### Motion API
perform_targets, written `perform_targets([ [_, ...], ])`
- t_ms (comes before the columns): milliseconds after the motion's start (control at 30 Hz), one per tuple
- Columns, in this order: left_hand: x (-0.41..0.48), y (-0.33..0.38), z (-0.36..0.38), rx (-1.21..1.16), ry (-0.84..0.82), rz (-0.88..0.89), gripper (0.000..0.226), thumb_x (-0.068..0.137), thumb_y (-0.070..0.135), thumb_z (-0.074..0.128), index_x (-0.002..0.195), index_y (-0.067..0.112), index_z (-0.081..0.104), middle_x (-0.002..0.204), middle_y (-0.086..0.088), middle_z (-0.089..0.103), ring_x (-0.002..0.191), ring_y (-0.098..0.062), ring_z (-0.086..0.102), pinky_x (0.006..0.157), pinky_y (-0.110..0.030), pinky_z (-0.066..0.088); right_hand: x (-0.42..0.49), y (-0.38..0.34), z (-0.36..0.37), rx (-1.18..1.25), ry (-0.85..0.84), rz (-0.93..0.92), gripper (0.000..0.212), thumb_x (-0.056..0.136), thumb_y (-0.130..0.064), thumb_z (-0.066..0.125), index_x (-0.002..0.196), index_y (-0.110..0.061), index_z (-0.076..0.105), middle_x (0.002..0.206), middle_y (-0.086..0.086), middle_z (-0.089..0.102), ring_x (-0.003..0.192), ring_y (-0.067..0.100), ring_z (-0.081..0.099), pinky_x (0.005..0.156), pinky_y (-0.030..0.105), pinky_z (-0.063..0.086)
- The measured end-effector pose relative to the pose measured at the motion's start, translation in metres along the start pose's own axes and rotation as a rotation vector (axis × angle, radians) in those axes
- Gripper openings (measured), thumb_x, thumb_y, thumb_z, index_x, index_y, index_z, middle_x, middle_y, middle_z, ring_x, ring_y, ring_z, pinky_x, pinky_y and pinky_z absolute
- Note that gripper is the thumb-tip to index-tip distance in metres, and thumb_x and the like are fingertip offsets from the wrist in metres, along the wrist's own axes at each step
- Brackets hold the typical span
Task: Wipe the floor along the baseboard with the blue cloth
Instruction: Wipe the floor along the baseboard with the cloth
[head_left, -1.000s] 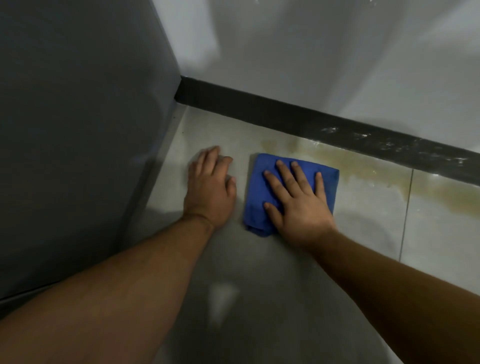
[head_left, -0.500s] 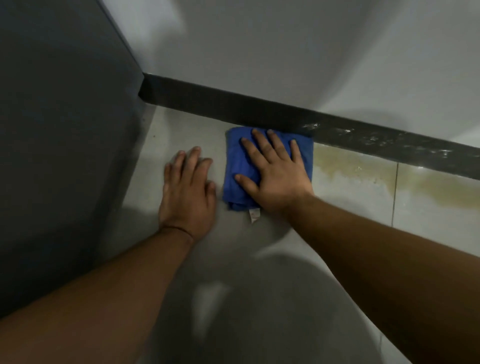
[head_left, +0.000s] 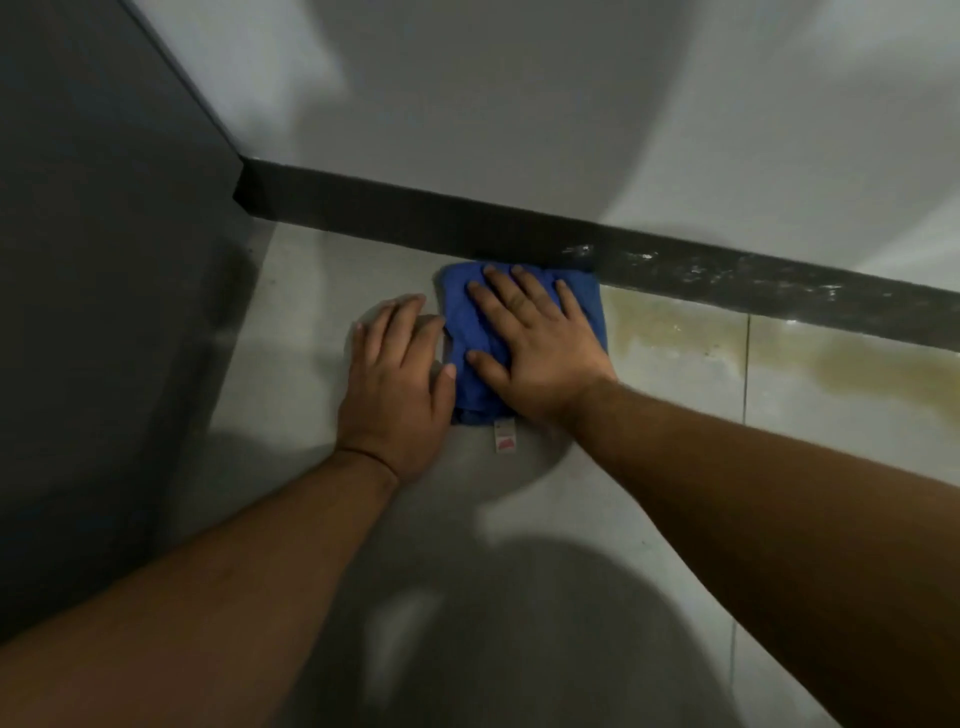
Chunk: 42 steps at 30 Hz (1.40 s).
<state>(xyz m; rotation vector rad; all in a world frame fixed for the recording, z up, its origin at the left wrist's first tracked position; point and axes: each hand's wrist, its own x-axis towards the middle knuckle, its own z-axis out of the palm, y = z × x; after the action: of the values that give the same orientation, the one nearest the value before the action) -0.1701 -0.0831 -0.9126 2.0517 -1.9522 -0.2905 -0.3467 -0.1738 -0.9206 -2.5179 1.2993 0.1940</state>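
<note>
The right hand (head_left: 540, 348) lies flat, fingers spread, pressing the folded blue cloth (head_left: 467, 338) onto the floor (head_left: 311, 312). The cloth's far edge touches the dark baseboard (head_left: 415, 218), and a small white tag (head_left: 504, 437) sticks out from its near edge. The left hand (head_left: 397, 384) rests palm down on the bare tile just beside the cloth, fingers together, gripping nothing. To the right of the cloth a yellowish stain (head_left: 675, 332) runs along the baseboard. A dark panel (head_left: 104, 260) stands on the left.
</note>
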Motion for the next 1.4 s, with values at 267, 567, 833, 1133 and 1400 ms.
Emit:
perform_targets([
  [267, -0.001, 0.022, 0.007, -0.143, -0.011, 0.048, 0.057, 0.093, 0.033, 0.053, 0.144, 0.007, 0.055, 0.156, -0.015, 0.047, 0.146, -0.033, 0.04, 0.123, -0.053, 0.027, -0.066, 0.02, 0.019, 0.077, 0.104, 0.235, 0.073, 0.1, -0.068, 0.02, 0.164, -0.036, 0.004, 0.173, -0.007, 0.002, 0.159, 0.016, -0.002, 0.127, 0.045, -0.004],
  [567, -0.007, 0.022, 0.017, -0.013, -0.072, 0.043, 0.061, 0.091, 0.036, 0.055, 0.148, 0.013, 0.053, 0.164, -0.01, 0.038, 0.154, -0.033, 0.03, 0.126, -0.056, 0.019, -0.052, 0.029, 0.017, 0.068, 0.089, 0.265, 0.071, 0.101, -0.057, 0.024, 0.164, -0.032, 0.004, 0.173, -0.004, 0.003, 0.159, 0.019, -0.001, 0.125, 0.046, -0.008],
  [833, -0.009, 0.025, 0.023, 0.028, 0.061, 0.074, 0.058, 0.088, 0.026, 0.055, 0.143, 0.01, 0.058, 0.159, -0.013, 0.046, 0.15, -0.034, 0.038, 0.124, -0.056, 0.025, -0.065, 0.047, 0.003, 0.031, -0.007, -0.035, 0.071, 0.099, -0.05, 0.028, 0.165, -0.031, 0.009, 0.172, -0.005, 0.009, 0.159, 0.015, 0.0, 0.127, 0.044, -0.005],
  [1133, -0.009, 0.025, 0.026, 0.056, 0.072, 0.107, 0.056, 0.091, 0.024, 0.054, 0.144, 0.008, 0.056, 0.159, -0.016, 0.045, 0.15, -0.036, 0.038, 0.122, -0.059, 0.026, -0.025, 0.019, -0.003, 0.081, 0.065, 0.181, 0.072, 0.099, -0.041, 0.037, 0.164, -0.024, 0.014, 0.173, 0.002, 0.012, 0.159, 0.025, 0.006, 0.125, 0.045, -0.003],
  [1400, -0.008, 0.027, 0.023, 0.046, 0.02, 0.086, 0.059, 0.09, 0.025, 0.05, 0.147, 0.009, 0.052, 0.16, -0.014, 0.042, 0.151, -0.035, 0.034, 0.125, -0.058, 0.022, -0.051, 0.052, -0.01, 0.032, -0.05, -0.066, 0.073, 0.094, -0.048, 0.023, 0.164, -0.032, 0.011, 0.172, -0.007, 0.009, 0.159, 0.017, 0.003, 0.127, 0.041, -0.003],
])
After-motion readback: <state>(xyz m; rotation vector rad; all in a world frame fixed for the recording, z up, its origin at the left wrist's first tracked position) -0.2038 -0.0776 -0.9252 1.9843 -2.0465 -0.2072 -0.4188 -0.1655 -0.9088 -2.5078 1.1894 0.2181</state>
